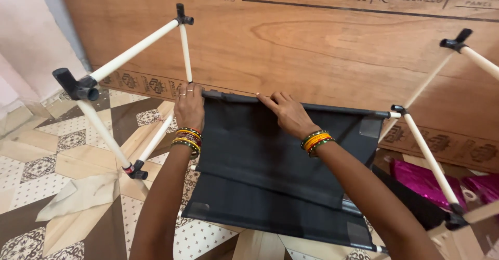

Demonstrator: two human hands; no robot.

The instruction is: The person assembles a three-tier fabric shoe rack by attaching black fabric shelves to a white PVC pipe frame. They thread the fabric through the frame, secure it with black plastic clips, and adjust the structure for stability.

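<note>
While both hands press along its far edge, a black fabric shelf panel point(270, 161) is being fitted onto a rack frame.

The left hand point(189, 106) curls its fingers point(187, 90) over the panel's far-left corner, closed narrowly on the black rod point(322, 107) sleeved in the hem. The right hand point(289, 115) lies flatter near the middle, fingers point(267, 100) nearly straight, pressing on the rod rather than gripping it. The panel hangs in the centre of the white tube frame point(136, 49), above the patterned floor point(47, 161), before a plywood sheet point(312, 47). Judging by this, the rod end must next align squarely with the black corner connector point(398, 109) on the right.
</note>
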